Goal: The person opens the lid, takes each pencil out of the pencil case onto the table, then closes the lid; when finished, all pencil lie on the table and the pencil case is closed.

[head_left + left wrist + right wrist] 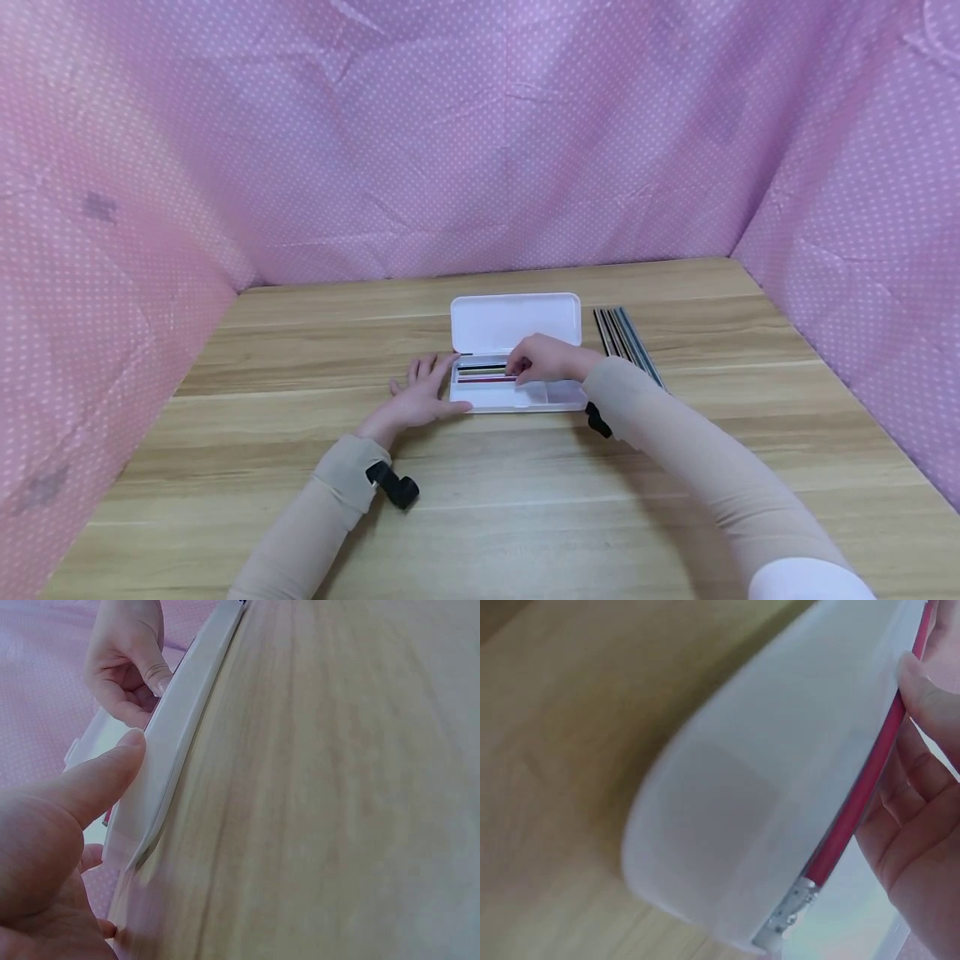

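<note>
A white pencil case [495, 398] lies on the table with its lid [516, 320] folded back. Several pencils [480, 369], dark, yellowish and red, lie lengthwise in its back compartment. My right hand [549, 359] reaches over the case and pinches a red pencil [859, 787] between thumb and fingers. That pencil's silver ferrule [789, 907] shows near the case's end in the right wrist view. At the left end, my left hand [420, 402] spreads its fingers beside the case. Its thumb [105, 776] rests on the front rim.
To the right of the case lies a row of several dark and blue-grey pencils [628, 343], partly behind the right forearm. Pink dotted cloth [487, 167] hangs behind and on both sides of the wooden table [510, 517].
</note>
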{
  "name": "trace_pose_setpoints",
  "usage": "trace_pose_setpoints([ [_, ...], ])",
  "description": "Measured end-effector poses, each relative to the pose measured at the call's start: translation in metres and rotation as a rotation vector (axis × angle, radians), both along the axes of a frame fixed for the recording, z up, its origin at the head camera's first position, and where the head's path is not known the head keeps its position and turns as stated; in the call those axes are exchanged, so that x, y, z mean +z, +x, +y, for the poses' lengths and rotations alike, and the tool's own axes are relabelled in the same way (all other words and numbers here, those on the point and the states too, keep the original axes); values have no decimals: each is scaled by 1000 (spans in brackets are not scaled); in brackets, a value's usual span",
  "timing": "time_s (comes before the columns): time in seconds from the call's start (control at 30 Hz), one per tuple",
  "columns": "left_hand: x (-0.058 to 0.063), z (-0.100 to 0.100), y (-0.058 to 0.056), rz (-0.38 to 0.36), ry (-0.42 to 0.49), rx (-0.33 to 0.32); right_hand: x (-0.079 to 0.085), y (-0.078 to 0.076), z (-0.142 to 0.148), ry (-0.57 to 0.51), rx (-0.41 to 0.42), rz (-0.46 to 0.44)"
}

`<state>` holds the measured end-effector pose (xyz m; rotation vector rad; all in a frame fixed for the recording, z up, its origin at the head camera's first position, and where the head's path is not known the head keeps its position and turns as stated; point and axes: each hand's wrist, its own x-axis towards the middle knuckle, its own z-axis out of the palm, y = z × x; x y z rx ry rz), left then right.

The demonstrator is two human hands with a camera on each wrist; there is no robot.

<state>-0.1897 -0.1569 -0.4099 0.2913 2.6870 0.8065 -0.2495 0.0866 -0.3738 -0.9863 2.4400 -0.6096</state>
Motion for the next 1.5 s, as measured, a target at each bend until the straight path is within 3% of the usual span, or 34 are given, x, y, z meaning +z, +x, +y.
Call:
trace_pose_setpoints([
  [0.47, 0, -1, -2, 2, 3, 2, -1, -1, 1, -62, -17, 2],
  [0.67, 1, -1, -3, -6, 3, 7, 2, -2, 3, -175, -88, 28],
  [0.9, 1, -1, -4, -1, 5, 4, 9, 0, 7, -305, -247, -113],
  [1.13, 3, -1, -3, -5, 9, 9, 15, 7, 15, -414, -309, -239],
  [1.5, 0, -1, 1, -1, 19, 0, 8, 15, 38, -425, -441, -339],
])
